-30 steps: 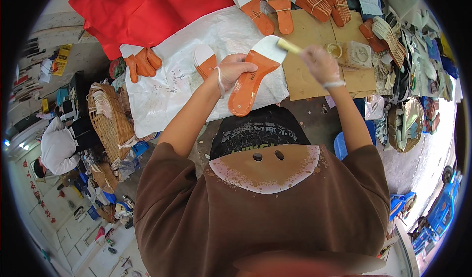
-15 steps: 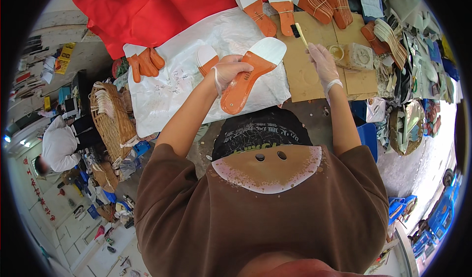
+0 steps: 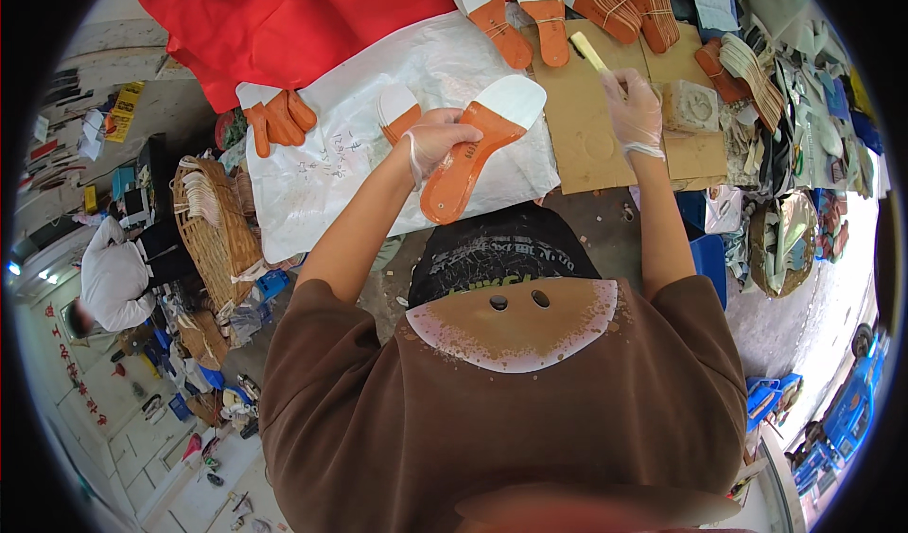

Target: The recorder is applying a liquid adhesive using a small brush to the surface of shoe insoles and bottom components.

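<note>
Pinching insole point(image 3: 473, 161): left hand point(image 3: 441, 142) (overlapping insole stack point(image 3: 398, 109)) | pinching brush point(image 3: 588, 52): right hand point(image 3: 634, 109) | block point(image 3: 689, 107) nearby

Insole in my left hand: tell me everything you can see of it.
The insole is foot-shaped: glossy orange-brown, leather-like, with a white toe end, small dark markings midway and a pale heel spot. Your left hand grips its left edge, thumb on top. It shows over the white sheet, toe pointing away and rightward.

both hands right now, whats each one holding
Left hand: closed on an orange-and-white insole.
Right hand: closed around a light-handled brush.
</note>
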A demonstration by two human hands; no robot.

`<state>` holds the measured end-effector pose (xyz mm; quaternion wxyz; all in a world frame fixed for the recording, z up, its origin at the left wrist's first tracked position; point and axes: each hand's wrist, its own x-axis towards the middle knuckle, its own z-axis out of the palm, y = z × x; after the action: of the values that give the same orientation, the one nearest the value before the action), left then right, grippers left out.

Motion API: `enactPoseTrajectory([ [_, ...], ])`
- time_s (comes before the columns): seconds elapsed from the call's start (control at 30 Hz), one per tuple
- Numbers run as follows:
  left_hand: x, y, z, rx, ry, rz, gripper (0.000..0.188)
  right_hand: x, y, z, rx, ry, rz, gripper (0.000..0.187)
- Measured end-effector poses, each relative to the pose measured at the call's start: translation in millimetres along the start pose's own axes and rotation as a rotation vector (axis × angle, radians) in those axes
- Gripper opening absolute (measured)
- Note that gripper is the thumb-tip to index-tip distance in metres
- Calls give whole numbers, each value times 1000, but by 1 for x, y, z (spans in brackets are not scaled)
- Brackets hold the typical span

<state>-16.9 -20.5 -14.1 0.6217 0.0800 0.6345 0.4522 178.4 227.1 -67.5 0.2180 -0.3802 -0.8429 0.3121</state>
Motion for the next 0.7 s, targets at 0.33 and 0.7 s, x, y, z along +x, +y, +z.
enactPoseTrajectory([
  [0.33, 0, -6, -5, 1671, 670, 1155, 11, -25, -61, -20, 1171, -590, 738, 24],
  [0.7, -8, 12, -7, 1827, 665, 1297, 15, -63, -100, 2, 383, -271, 63, 28],
])
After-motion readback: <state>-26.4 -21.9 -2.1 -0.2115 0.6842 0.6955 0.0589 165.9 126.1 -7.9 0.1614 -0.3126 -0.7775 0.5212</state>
